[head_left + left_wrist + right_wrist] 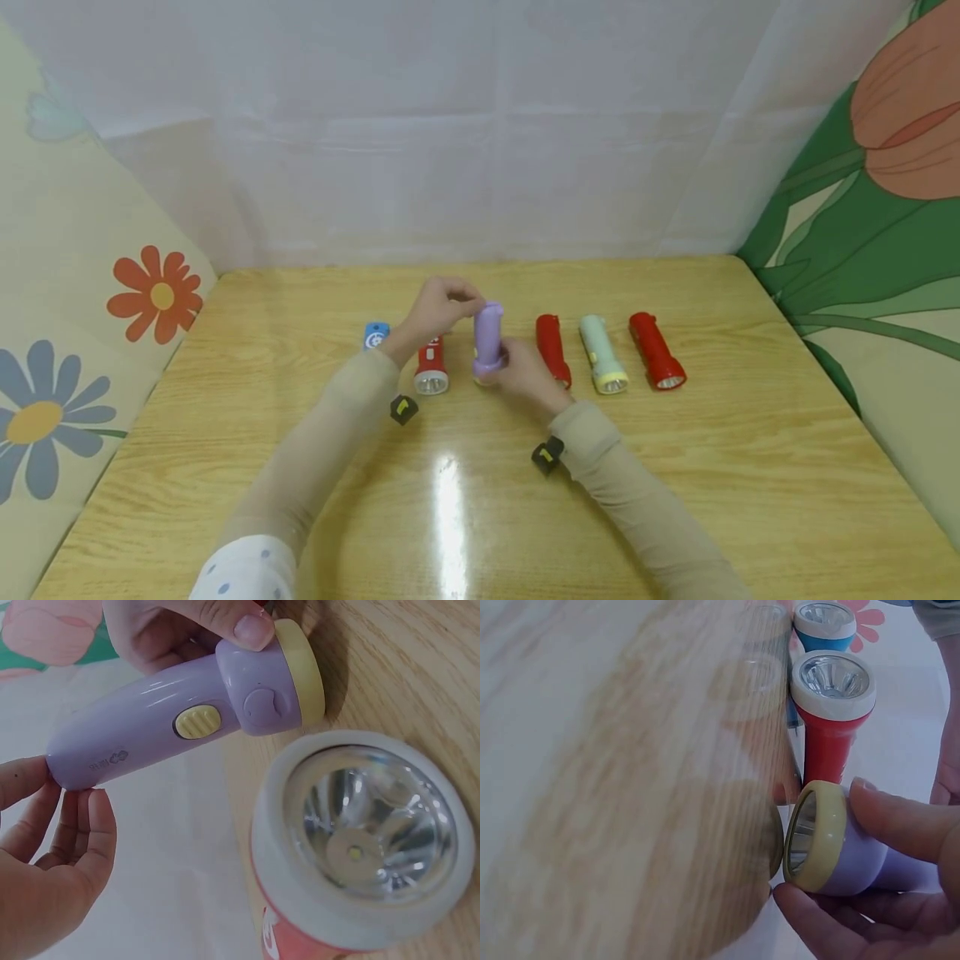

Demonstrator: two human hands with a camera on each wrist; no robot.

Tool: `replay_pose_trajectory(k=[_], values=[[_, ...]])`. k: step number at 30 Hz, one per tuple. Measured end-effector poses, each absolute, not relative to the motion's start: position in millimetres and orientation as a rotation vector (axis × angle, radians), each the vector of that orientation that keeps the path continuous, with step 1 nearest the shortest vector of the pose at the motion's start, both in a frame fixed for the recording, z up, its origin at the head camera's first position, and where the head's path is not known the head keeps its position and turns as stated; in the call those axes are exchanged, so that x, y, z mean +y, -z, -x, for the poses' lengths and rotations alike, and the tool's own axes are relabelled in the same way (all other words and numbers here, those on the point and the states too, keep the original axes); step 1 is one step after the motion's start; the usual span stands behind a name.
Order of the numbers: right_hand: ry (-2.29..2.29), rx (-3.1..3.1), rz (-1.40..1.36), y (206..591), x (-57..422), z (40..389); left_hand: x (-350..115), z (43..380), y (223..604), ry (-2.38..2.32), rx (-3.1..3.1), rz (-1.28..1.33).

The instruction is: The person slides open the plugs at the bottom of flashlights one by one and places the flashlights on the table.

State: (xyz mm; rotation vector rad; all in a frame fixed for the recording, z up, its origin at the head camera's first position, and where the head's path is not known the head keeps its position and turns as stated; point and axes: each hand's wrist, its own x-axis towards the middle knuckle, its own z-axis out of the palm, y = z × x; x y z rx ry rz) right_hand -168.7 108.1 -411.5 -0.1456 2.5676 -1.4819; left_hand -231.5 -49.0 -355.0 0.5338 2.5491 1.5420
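Note:
A purple flashlight (488, 335) with a yellow rim and yellow switch is held between both hands, its lens end turned down toward the tabletop and its tail up. At the tail, the left hand (441, 310) pinches the end between thumb and fingertips, as the left wrist view shows. Lower down, the right hand (525, 372) grips the flashlight's head, thumb on one side and fingers on the other. Close to the left hand lies a red flashlight (431, 367) with a white rim, partly covered by that hand. Another red flashlight (551, 346) lies just beyond the right hand.
A blue flashlight (377, 335), half hidden by the left arm, lies at the row's left end. Toward the right are a mint-green flashlight (602, 354) with a yellow rim and a further red flashlight (657, 350). A white cloth (480, 167) hangs behind the wooden table (750, 433).

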Motion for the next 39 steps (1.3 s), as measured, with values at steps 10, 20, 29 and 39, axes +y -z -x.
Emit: replay_pose_trajectory(k=[10,20,29,39], values=[[1.356,2.615,0.211,410,109,174,-52,226,355,-1.553,2.549,-0.557],[1.390,2.587,0.192,409,109,174,-52,222,354,-1.556,2.566,-0.619],[1.361,2.604,0.198,408,109,176,-51,221,356,-1.585,2.532,-0.638],[1.356,2.608,0.232,405,108,176,-52,214,352,-1.549,2.522,-0.719]])
